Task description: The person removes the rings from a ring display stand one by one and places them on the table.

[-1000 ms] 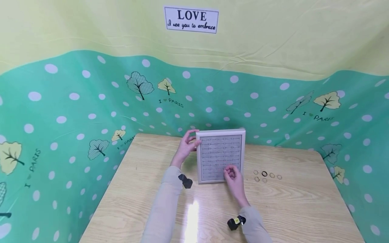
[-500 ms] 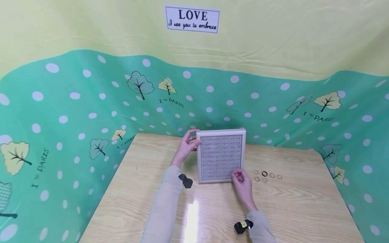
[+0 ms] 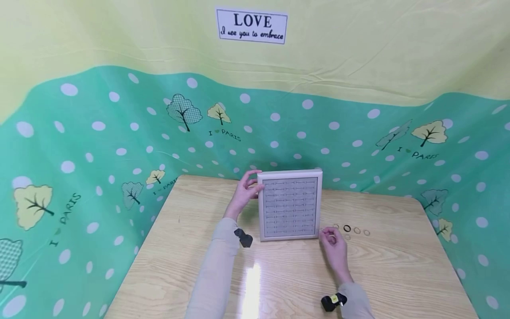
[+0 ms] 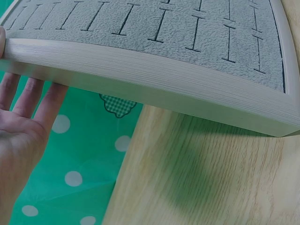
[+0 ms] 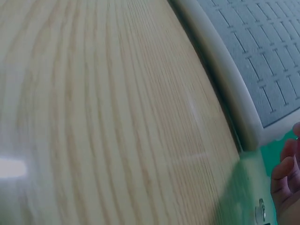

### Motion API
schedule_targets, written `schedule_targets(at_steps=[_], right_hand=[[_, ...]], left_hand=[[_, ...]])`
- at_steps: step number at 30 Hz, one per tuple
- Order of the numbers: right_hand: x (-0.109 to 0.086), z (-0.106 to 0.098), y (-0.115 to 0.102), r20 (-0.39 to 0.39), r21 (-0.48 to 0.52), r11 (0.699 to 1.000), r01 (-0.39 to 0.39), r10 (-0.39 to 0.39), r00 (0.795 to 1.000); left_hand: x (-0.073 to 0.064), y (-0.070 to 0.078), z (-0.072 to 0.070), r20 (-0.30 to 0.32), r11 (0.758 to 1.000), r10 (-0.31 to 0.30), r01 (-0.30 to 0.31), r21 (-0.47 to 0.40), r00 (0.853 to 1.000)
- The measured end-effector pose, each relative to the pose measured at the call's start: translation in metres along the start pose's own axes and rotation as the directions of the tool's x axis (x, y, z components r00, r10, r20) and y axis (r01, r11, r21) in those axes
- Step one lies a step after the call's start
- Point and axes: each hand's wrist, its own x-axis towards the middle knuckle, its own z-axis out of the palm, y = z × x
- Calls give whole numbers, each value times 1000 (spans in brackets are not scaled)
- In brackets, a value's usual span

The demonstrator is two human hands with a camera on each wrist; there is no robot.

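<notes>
A ring display tray [image 3: 290, 239] with a pale frame and grey slotted padding stands propped upright near the back of the table. My left hand [image 3: 240, 192] grips its upper left edge, thumb on the front and fingers behind; the left wrist view shows those fingers [image 4: 50, 105] under the frame. Just right of the tray's lower right corner, my right hand [image 3: 336, 250] pinches what looks like a small ring [image 3: 322, 230], very faint at the fingertips. In the right wrist view only part of this hand [image 5: 287, 180] shows, its fingers curled.
Several thin rings and one black ring [image 3: 347, 228] lie on the wooden table [image 3: 398, 257] to the right, one partly hidden by my right hand. A silver ring [image 5: 260, 211] shows near that hand. Green polka-dot cloth [image 3: 279, 128] hangs behind the table.
My right hand has moved right, from the lower part of the tray's padding to beyond its lower right corner, still pinching. The left hand and tray have stayed put.
</notes>
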Motion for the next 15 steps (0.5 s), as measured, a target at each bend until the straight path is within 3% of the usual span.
schedule_targets(at_steps=[9,15], right_hand=[[4,-22,10,-23,-28,999,-19,19,1000],[7,-39,15,-33,-56,998,20,-22,999]], left_hand=[[-9,22,5,21,999,-46,47,-21,999],[-10,23,5,16,999,-38,38,-8,999]])
